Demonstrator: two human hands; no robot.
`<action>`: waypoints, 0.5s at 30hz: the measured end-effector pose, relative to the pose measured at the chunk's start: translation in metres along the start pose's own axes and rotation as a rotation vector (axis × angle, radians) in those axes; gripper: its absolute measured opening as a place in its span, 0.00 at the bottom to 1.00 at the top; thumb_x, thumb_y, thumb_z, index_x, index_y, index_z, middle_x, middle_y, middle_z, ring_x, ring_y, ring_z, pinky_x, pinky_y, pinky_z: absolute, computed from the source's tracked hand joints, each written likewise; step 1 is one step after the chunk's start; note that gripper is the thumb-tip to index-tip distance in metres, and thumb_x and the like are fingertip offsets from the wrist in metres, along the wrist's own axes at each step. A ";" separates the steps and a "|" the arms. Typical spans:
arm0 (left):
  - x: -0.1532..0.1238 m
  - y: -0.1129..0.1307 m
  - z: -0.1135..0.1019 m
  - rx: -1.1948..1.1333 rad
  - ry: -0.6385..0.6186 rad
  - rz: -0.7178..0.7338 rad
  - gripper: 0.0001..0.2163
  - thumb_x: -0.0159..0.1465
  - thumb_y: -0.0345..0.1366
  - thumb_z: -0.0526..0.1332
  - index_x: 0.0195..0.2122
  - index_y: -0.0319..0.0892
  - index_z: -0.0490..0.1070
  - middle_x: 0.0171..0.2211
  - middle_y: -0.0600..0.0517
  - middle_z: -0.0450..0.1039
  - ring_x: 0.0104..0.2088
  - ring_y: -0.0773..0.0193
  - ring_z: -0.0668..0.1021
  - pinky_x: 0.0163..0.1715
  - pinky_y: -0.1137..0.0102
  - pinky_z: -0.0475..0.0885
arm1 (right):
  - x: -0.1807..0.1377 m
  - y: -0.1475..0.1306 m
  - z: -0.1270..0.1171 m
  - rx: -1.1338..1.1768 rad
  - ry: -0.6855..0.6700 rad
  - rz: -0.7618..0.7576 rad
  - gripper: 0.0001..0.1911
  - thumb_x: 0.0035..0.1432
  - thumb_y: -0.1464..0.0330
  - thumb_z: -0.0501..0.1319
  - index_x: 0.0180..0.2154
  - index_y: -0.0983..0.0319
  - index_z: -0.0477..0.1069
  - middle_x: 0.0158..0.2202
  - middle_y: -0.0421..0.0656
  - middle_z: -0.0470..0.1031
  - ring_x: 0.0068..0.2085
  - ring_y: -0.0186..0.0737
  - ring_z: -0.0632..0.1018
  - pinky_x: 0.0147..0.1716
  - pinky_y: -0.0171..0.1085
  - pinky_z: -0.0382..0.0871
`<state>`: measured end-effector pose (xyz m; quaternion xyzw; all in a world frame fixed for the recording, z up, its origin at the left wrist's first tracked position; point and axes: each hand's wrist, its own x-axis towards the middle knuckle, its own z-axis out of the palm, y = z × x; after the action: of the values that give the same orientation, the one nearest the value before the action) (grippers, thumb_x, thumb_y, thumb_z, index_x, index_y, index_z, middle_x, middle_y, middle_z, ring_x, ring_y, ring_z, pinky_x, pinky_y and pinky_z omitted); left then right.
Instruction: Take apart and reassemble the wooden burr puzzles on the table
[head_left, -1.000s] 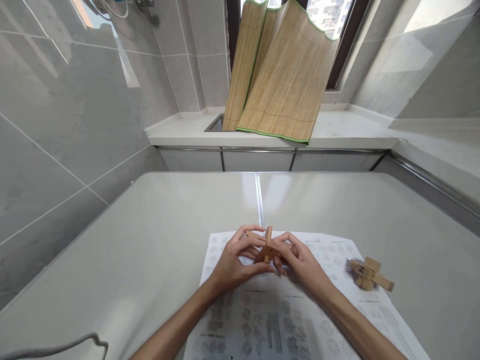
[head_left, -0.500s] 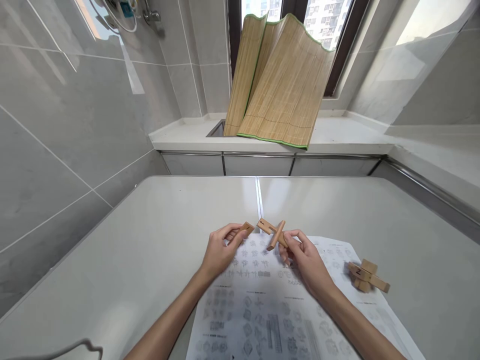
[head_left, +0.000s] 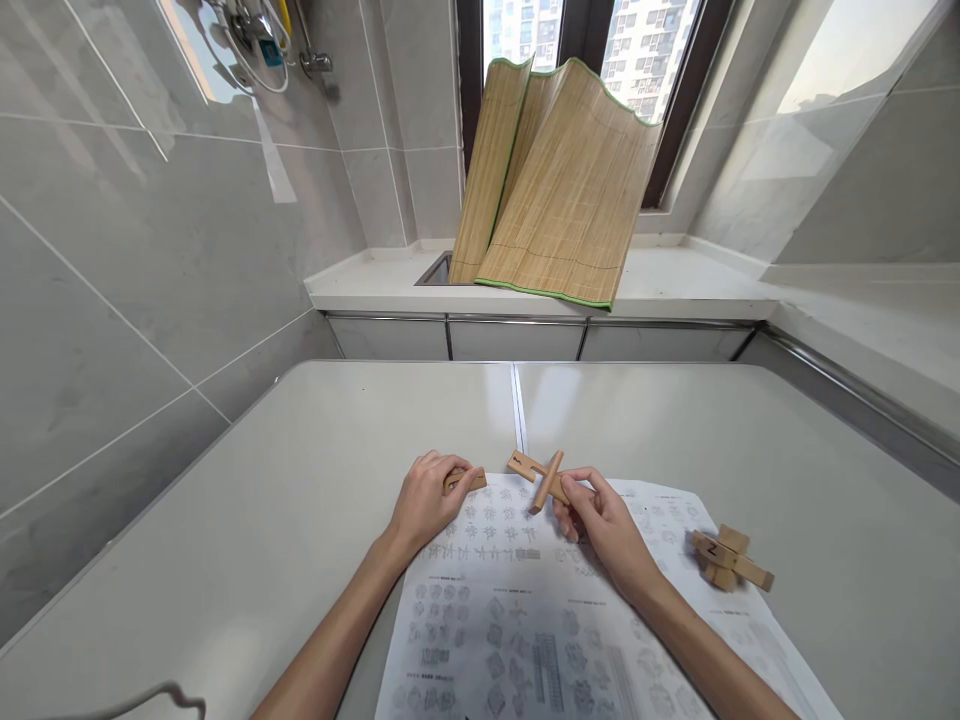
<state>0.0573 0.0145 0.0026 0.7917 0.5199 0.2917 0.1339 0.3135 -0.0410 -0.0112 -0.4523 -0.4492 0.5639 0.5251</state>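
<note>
My left hand (head_left: 429,502) is closed around a small notched wooden puzzle piece (head_left: 474,482), low at the top left edge of the printed sheet (head_left: 517,590). In my right hand (head_left: 600,512) are two wooden pieces crossed together (head_left: 546,480), pinched between thumb and fingers above the sheet. One bar of this cross points up and left with a dark mark near its end; the other stands across it. The pieces of the two hands are apart. To the right, an interlocked wooden block puzzle (head_left: 729,558) marked "2" rests on the sheet's right part.
The sheet with small diagrams lies on a white table (head_left: 225,560). Behind, a folded bamboo mat (head_left: 562,190) leans on the counter (head_left: 697,275) by the window, partly over a sink (head_left: 433,270). A dark cord-like thing (head_left: 161,690) is at the lower left.
My left hand has moved left and down with its piece, away from the crossed pieces. My right hand keeps hold of the cross, nearly in place. The view has tilted slightly upward.
</note>
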 end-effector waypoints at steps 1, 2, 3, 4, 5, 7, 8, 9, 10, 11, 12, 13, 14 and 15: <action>0.000 -0.001 0.000 0.018 0.006 0.010 0.14 0.72 0.46 0.58 0.37 0.45 0.79 0.34 0.49 0.80 0.38 0.55 0.77 0.44 0.60 0.71 | 0.000 0.000 0.000 -0.008 -0.002 -0.004 0.23 0.64 0.45 0.62 0.40 0.58 0.69 0.26 0.38 0.74 0.23 0.36 0.68 0.27 0.37 0.63; 0.000 -0.003 0.001 0.035 0.014 0.020 0.14 0.72 0.46 0.58 0.37 0.45 0.79 0.35 0.49 0.79 0.38 0.55 0.77 0.44 0.60 0.71 | 0.000 0.001 0.000 -0.015 -0.005 -0.008 0.23 0.64 0.45 0.62 0.40 0.58 0.69 0.26 0.38 0.74 0.23 0.36 0.68 0.27 0.37 0.63; 0.000 -0.003 0.000 0.048 0.023 0.029 0.14 0.72 0.45 0.58 0.37 0.44 0.79 0.36 0.48 0.79 0.38 0.55 0.76 0.44 0.60 0.71 | 0.000 0.001 0.000 -0.023 -0.010 -0.011 0.23 0.64 0.44 0.62 0.40 0.58 0.69 0.26 0.38 0.74 0.24 0.36 0.68 0.27 0.37 0.63; 0.000 -0.004 0.000 0.055 0.038 0.038 0.14 0.71 0.45 0.58 0.38 0.44 0.79 0.36 0.48 0.78 0.39 0.55 0.76 0.45 0.60 0.71 | 0.000 0.002 0.000 -0.030 -0.016 -0.014 0.23 0.65 0.44 0.61 0.41 0.58 0.69 0.26 0.38 0.75 0.24 0.36 0.68 0.27 0.37 0.63; 0.000 -0.003 0.000 0.052 0.056 0.044 0.13 0.71 0.45 0.59 0.40 0.44 0.80 0.37 0.48 0.77 0.40 0.55 0.76 0.45 0.59 0.72 | 0.000 0.001 0.000 -0.035 -0.023 -0.017 0.23 0.65 0.45 0.61 0.41 0.58 0.69 0.26 0.38 0.75 0.24 0.36 0.68 0.27 0.37 0.63; 0.000 0.002 -0.002 -0.004 0.094 0.029 0.13 0.71 0.46 0.59 0.43 0.44 0.79 0.39 0.47 0.75 0.42 0.55 0.76 0.44 0.61 0.72 | -0.001 0.000 0.000 -0.038 -0.039 -0.030 0.22 0.66 0.45 0.61 0.41 0.58 0.69 0.26 0.37 0.74 0.23 0.35 0.68 0.27 0.37 0.63; 0.000 0.007 -0.002 -0.061 0.102 -0.001 0.14 0.71 0.47 0.58 0.43 0.44 0.79 0.38 0.47 0.75 0.40 0.55 0.75 0.42 0.62 0.72 | -0.002 -0.001 0.001 -0.039 -0.048 -0.036 0.22 0.66 0.46 0.61 0.41 0.58 0.69 0.25 0.37 0.74 0.23 0.34 0.67 0.27 0.36 0.63; -0.001 0.013 -0.003 -0.140 0.098 -0.044 0.15 0.72 0.47 0.56 0.43 0.44 0.79 0.36 0.48 0.75 0.37 0.57 0.75 0.39 0.64 0.71 | -0.003 -0.003 0.002 -0.043 -0.058 -0.040 0.21 0.67 0.46 0.60 0.41 0.58 0.69 0.25 0.37 0.74 0.23 0.34 0.67 0.27 0.36 0.63; -0.002 0.019 -0.003 -0.237 0.072 -0.099 0.17 0.73 0.49 0.54 0.42 0.44 0.78 0.32 0.50 0.74 0.33 0.60 0.74 0.35 0.66 0.70 | -0.004 -0.004 0.002 -0.050 -0.070 -0.042 0.21 0.67 0.46 0.60 0.41 0.58 0.69 0.25 0.37 0.74 0.23 0.34 0.68 0.27 0.36 0.63; -0.003 0.026 -0.003 -0.351 0.023 -0.155 0.19 0.74 0.50 0.53 0.44 0.43 0.78 0.28 0.53 0.72 0.28 0.62 0.72 0.31 0.68 0.68 | -0.005 -0.005 0.003 -0.060 -0.086 -0.039 0.21 0.67 0.46 0.60 0.40 0.58 0.69 0.25 0.38 0.74 0.23 0.34 0.68 0.27 0.36 0.62; -0.004 0.033 -0.002 -0.468 -0.036 -0.196 0.20 0.74 0.51 0.51 0.47 0.43 0.77 0.24 0.55 0.69 0.26 0.63 0.71 0.29 0.69 0.67 | -0.006 -0.006 0.004 -0.070 -0.106 -0.034 0.21 0.67 0.47 0.60 0.40 0.58 0.69 0.25 0.38 0.75 0.23 0.34 0.68 0.27 0.36 0.63; -0.005 0.040 -0.001 -0.567 -0.103 -0.220 0.21 0.74 0.52 0.51 0.49 0.44 0.76 0.22 0.56 0.67 0.24 0.64 0.70 0.28 0.70 0.66 | -0.007 -0.007 0.004 -0.077 -0.130 -0.028 0.21 0.67 0.46 0.60 0.40 0.58 0.68 0.25 0.38 0.75 0.23 0.34 0.69 0.27 0.36 0.63; -0.006 0.045 0.001 -0.646 -0.156 -0.239 0.21 0.74 0.53 0.53 0.51 0.44 0.76 0.21 0.57 0.66 0.24 0.64 0.70 0.28 0.71 0.66 | -0.008 -0.007 0.004 -0.079 -0.159 -0.024 0.21 0.67 0.46 0.60 0.40 0.58 0.68 0.25 0.38 0.75 0.23 0.35 0.69 0.27 0.36 0.63; -0.007 0.049 0.002 -0.708 -0.202 -0.245 0.21 0.73 0.53 0.54 0.50 0.43 0.76 0.20 0.58 0.65 0.24 0.64 0.70 0.28 0.71 0.67 | -0.008 -0.007 0.004 -0.076 -0.186 -0.020 0.21 0.66 0.46 0.61 0.39 0.58 0.67 0.25 0.38 0.75 0.23 0.35 0.69 0.28 0.36 0.63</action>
<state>0.0929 -0.0122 0.0235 0.6533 0.4619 0.3554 0.4832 0.3112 -0.0488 -0.0031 -0.4131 -0.5217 0.5807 0.4690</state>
